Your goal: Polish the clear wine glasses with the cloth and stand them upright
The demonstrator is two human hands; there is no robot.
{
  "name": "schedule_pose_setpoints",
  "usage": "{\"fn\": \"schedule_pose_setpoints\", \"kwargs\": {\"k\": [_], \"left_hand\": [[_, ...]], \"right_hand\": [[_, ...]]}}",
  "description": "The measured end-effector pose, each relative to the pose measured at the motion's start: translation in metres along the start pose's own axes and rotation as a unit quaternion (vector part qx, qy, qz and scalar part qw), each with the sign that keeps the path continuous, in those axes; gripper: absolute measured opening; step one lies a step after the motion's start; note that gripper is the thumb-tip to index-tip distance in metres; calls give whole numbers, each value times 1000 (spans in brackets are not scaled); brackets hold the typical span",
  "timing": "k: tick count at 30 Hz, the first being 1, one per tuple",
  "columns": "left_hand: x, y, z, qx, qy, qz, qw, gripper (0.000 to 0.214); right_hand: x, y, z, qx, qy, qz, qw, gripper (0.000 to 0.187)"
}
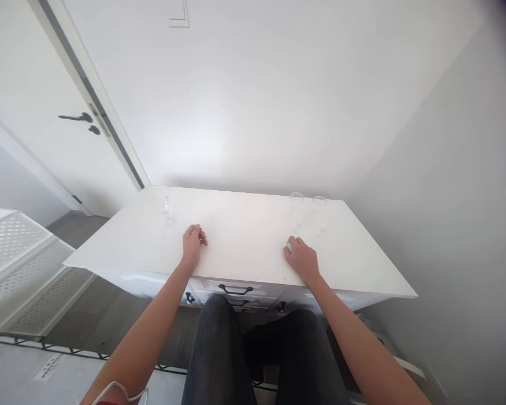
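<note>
My left hand (193, 243) rests on the white tabletop (240, 230), fingers curled inward, nothing visibly in it. My right hand (301, 257) lies on the tabletop too, fingers curled around something small and pale that I cannot make out. One clear wine glass (164, 207) stands at the back left, beyond my left hand. Two clear wine glasses (297, 211) (319, 215) stand side by side just behind my right hand.
The white table has drawers with black handles (235, 290) under its front edge, above my dark-trousered knees. A white door with a black handle (76, 118) is at the left. White perforated crates (21, 264) sit on the floor at left. A grey wall closes the right.
</note>
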State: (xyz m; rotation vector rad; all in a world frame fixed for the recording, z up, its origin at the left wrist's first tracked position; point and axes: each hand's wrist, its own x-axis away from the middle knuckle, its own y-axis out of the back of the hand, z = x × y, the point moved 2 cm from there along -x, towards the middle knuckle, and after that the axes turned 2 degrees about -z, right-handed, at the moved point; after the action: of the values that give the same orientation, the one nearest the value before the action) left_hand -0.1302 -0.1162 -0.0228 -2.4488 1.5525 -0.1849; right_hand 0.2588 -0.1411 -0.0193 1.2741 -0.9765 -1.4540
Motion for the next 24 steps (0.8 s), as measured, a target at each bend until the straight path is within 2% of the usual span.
{"fn": "schedule_pose_setpoints", "kwargs": {"k": [2, 4, 6, 9, 11, 15, 19, 24], "left_hand": [[-17, 37, -16, 108, 17, -100, 989, 19], [-36, 64, -29, 196, 51, -158, 967, 32], [-52, 77, -37, 255, 84, -166, 949, 48], [-68, 74, -40, 272, 97, -108, 951, 63], [-73, 62, -37, 257, 90, -74, 959, 62], [-72, 24, -22, 250, 61, -68, 964, 48], [-60, -35, 2, 225, 77, 16, 971, 44], [-46, -113, 22, 209, 102, 159, 959, 41]], "right_hand": [[-1, -2, 0, -5, 5, -2, 1000, 21], [-2, -4, -1, -9, 2, -11, 1000, 19], [-2, -5, -1, -6, 4, -17, 1000, 17], [-1, -4, -1, -1, 4, -12, 1000, 16], [1, -3, 0, -2, 6, -11, 1000, 18], [4, 1, 4, -18, 61, -21, 998, 27], [1, 0, 13, -22, 153, 30, 987, 32], [-10, -5, 23, -9, 181, 57, 982, 31]]}}
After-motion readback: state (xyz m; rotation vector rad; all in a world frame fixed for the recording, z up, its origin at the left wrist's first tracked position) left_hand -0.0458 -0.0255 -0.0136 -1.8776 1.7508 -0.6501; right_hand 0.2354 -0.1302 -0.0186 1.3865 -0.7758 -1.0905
